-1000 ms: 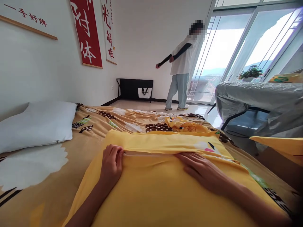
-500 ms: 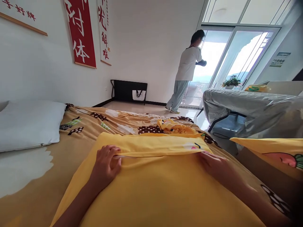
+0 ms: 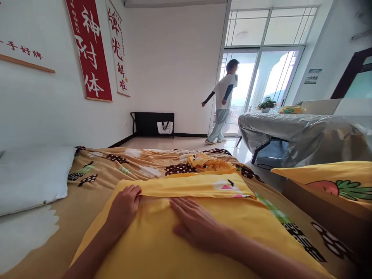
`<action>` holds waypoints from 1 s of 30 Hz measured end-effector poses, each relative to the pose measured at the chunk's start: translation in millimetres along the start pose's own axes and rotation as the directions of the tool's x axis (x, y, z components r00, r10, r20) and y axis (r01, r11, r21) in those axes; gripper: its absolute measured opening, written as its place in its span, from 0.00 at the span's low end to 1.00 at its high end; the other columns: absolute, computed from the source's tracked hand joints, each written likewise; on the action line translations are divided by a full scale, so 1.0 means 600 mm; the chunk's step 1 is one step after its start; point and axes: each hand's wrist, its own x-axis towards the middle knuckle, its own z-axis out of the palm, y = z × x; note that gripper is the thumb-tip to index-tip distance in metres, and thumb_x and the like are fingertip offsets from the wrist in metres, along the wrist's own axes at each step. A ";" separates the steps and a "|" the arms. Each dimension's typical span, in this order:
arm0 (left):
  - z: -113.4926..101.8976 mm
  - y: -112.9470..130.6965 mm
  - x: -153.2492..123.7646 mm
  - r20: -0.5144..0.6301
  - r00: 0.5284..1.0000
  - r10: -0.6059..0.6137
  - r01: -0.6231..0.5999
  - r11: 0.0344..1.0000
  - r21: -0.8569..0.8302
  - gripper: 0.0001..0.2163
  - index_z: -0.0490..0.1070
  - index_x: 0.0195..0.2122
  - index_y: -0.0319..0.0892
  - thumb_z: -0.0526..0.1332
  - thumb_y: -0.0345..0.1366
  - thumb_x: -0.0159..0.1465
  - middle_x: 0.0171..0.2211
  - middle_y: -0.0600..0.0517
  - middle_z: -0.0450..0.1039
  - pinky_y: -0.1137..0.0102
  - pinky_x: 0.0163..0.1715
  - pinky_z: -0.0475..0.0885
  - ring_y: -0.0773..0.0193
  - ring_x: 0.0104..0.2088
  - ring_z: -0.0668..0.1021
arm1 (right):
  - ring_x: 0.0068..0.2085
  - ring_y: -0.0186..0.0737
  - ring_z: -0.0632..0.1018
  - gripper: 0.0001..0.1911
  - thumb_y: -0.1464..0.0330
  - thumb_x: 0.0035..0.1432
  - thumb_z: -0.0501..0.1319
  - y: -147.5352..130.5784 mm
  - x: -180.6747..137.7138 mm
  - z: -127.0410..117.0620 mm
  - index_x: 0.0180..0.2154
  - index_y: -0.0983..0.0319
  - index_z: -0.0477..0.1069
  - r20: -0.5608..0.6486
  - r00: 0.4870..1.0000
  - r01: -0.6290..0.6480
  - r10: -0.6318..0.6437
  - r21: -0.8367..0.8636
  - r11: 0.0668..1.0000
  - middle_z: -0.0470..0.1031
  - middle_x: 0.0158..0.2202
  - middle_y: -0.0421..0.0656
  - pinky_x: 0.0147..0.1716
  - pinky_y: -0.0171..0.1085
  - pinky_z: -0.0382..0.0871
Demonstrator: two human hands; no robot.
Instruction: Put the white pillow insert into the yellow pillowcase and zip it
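A yellow pillowcase [image 3: 151, 240] lies spread in front of me on a brown printed blanket [image 3: 95, 170]. Its far end has a flap [image 3: 180, 186] with a pink and white print, and a slit-like edge runs along it. My left hand [image 3: 126, 203] grips the left part of that edge, fingers curled over the fabric. Near the middle of the same edge, my right hand [image 3: 194, 223] rests flat on the cloth with its fingers stretched out; its thumb is blurred. What lies inside the pillowcase is hidden.
A white pillow [image 3: 35, 174] lies at left, and a crumpled yellow cloth [image 3: 207, 162] beyond the flap. At right, a yellow printed pillow [image 3: 325, 182] sits on a brown box [image 3: 322, 213]. A person [image 3: 225, 100] walks by the glass doors, near a plastic-covered table [image 3: 273, 122].
My right hand has moved left from the flap's right corner to its middle. My left hand stays at the left edge. The view has tilted up, and the person has turned and lowered their arms.
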 end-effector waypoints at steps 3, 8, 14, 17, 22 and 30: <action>0.007 -0.005 -0.009 -0.112 0.994 -0.007 0.006 1.000 -0.005 0.07 0.68 0.31 0.43 0.52 0.33 0.62 0.33 0.50 0.72 0.64 0.38 0.64 0.57 0.37 0.72 | 0.63 0.44 0.58 0.34 0.53 0.62 0.49 -0.036 0.044 0.022 0.61 0.69 0.55 0.006 0.990 0.138 -0.138 0.054 0.989 0.57 0.63 0.52 0.62 0.41 0.49; 0.016 -0.009 -0.013 -0.246 0.969 -0.025 0.012 0.999 -0.052 0.06 0.69 0.33 0.44 0.53 0.33 0.61 0.33 0.50 0.73 0.64 0.38 0.63 0.58 0.37 0.72 | 0.61 0.44 0.61 0.34 0.51 0.62 0.48 -0.032 0.083 0.032 0.60 0.68 0.57 0.023 0.981 0.188 -0.190 0.090 0.978 0.60 0.61 0.52 0.60 0.40 0.52; 0.021 -0.017 -0.012 -0.238 0.959 -0.152 0.081 0.955 -0.284 0.06 0.69 0.30 0.44 0.55 0.37 0.59 0.30 0.52 0.72 0.66 0.36 0.67 0.61 0.33 0.73 | 0.47 0.42 0.75 0.18 0.62 0.65 0.47 -0.008 0.103 0.019 0.50 0.65 0.66 0.031 0.999 0.028 -0.029 0.026 0.999 0.74 0.48 0.49 0.45 0.38 0.66; 0.021 -0.021 -0.017 -0.186 0.955 -0.232 0.134 0.894 -0.427 0.06 0.70 0.29 0.43 0.56 0.39 0.57 0.29 0.52 0.72 0.68 0.34 0.69 0.63 0.31 0.73 | 0.40 0.38 0.76 0.12 0.71 0.64 0.48 -0.023 0.120 0.027 0.40 0.64 0.69 -0.015 1.000 -0.007 0.006 -0.089 0.996 0.76 0.40 0.47 0.38 0.35 0.67; 0.019 -0.024 -0.024 -0.166 0.941 -0.295 0.166 0.830 -0.532 0.07 0.71 0.30 0.43 0.57 0.38 0.55 0.30 0.51 0.73 0.69 0.34 0.70 0.63 0.31 0.74 | 0.37 0.41 0.74 0.10 0.77 0.59 0.51 -0.062 0.157 0.052 0.36 0.66 0.70 -0.023 0.980 0.182 -0.199 -0.311 0.933 0.75 0.34 0.47 0.36 0.38 0.67; 0.016 -0.035 -0.050 -0.078 0.928 -0.365 0.256 0.775 -0.578 0.09 0.69 0.28 0.43 0.58 0.43 0.57 0.26 0.54 0.72 0.70 0.32 0.69 0.64 0.29 0.74 | 0.30 0.39 0.77 0.13 0.73 0.59 0.49 -0.075 0.200 0.070 0.33 0.61 0.72 0.083 0.987 -0.128 0.135 -0.081 0.988 0.77 0.31 0.43 0.25 0.35 0.63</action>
